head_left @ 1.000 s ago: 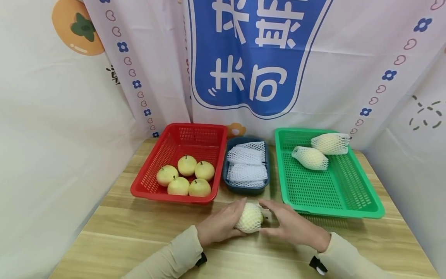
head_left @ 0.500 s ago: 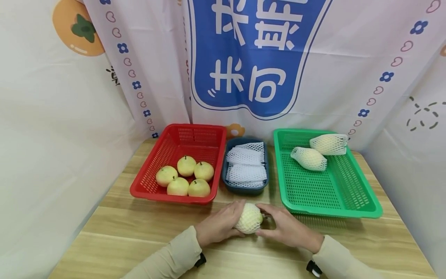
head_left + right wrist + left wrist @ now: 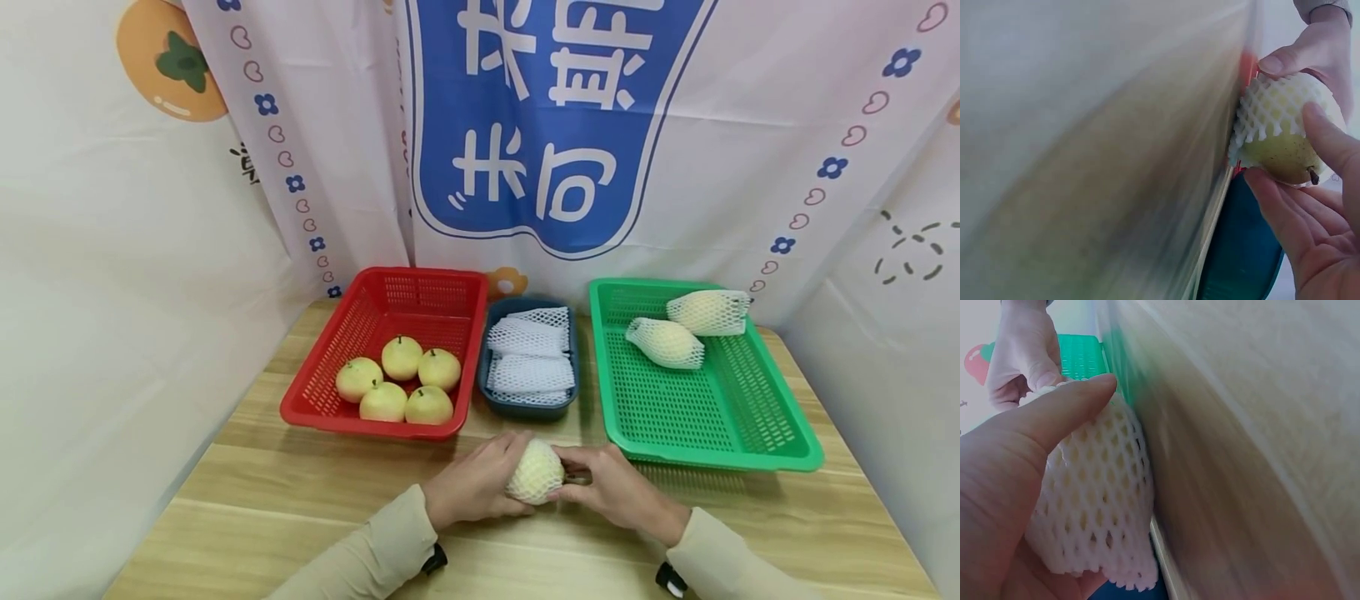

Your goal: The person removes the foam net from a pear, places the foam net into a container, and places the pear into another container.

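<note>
At the near middle of the table (image 3: 300, 508), both hands work on one pear (image 3: 1288, 157) in a white foam net (image 3: 536, 473). Clock positions below are read from this pear, with 12 o'clock toward the curtain (image 3: 712, 167). Left hand (image 3: 480, 479), 9 o'clock: grasps the netted pear, thumb across the net. Right hand (image 3: 622, 492), 3 o'clock: grips the pear's stem end between thumb and fingers. The net covers most of the fruit; the end with the stem (image 3: 1314, 177) is bare. Step in hand, as judged: fitting the net over the pear. The next move probably calls for drawing the net edge past the stem while the left hand steadies the fruit.

Beyond, at 12 o'clock: blue box (image 3: 528, 411) holding folded nets (image 3: 531, 372). At 10 to 11 o'clock: red basket (image 3: 375, 427) with five bare pears (image 3: 401, 357). At 2 o'clock: green basket (image 3: 682, 421) with two wrapped pears (image 3: 667, 344) toward its far side. Farthest, the curtain hangs behind the containers.
</note>
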Demonstrator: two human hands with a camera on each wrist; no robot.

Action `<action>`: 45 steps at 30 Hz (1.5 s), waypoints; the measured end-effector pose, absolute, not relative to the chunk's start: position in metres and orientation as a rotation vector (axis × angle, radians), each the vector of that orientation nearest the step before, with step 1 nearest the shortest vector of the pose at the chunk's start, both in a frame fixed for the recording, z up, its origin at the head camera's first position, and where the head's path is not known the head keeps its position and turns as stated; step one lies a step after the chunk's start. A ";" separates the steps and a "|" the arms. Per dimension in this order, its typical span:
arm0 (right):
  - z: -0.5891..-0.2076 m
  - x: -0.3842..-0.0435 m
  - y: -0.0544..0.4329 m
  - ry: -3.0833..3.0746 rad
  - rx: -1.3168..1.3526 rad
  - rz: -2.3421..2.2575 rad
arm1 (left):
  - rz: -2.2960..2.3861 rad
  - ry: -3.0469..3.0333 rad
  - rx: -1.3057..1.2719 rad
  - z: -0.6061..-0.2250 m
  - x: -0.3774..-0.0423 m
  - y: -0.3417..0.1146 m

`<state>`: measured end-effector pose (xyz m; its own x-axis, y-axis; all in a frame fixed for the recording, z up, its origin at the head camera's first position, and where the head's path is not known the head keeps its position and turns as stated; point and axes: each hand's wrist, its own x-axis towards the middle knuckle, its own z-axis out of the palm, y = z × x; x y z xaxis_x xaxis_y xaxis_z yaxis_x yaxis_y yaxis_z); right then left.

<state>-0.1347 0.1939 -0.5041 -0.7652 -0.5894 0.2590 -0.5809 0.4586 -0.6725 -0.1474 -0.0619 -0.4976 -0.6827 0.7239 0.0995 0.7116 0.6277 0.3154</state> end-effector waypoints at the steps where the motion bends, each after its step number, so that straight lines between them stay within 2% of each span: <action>1: -0.505 -0.134 0.194 2.669 -1.079 -1.237 | 0.513 2.806 1.242 -0.497 -0.148 -0.061; 12: -0.492 -0.133 0.184 2.798 -1.002 -0.952 | 0.485 2.816 1.233 -0.497 -0.149 -0.054; 19: -0.503 -0.136 0.175 2.749 -1.059 -0.979 | 0.528 2.789 1.209 -0.497 -0.150 -0.056; 25: -0.505 -0.135 0.184 2.794 -1.099 -1.030 | 0.511 2.824 1.227 -0.495 -0.151 -0.068; 35: -0.506 -0.129 0.197 2.806 -1.122 -1.164 | 0.544 2.748 1.115 -0.494 -0.155 -0.079; 41: -0.509 -0.125 0.199 2.844 -1.255 -1.264 | 0.638 2.717 1.171 -0.499 -0.155 -0.079; 45: -0.506 -0.128 0.196 2.915 -1.161 -1.133 | 0.677 2.715 1.237 -0.502 -0.154 -0.078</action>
<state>-0.1279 0.1959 -0.5057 -0.7412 -0.5371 0.4028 -0.6681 0.5314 -0.5208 -0.1543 -0.0779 -0.5017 -0.6703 0.7345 0.1058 0.6981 0.5758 0.4256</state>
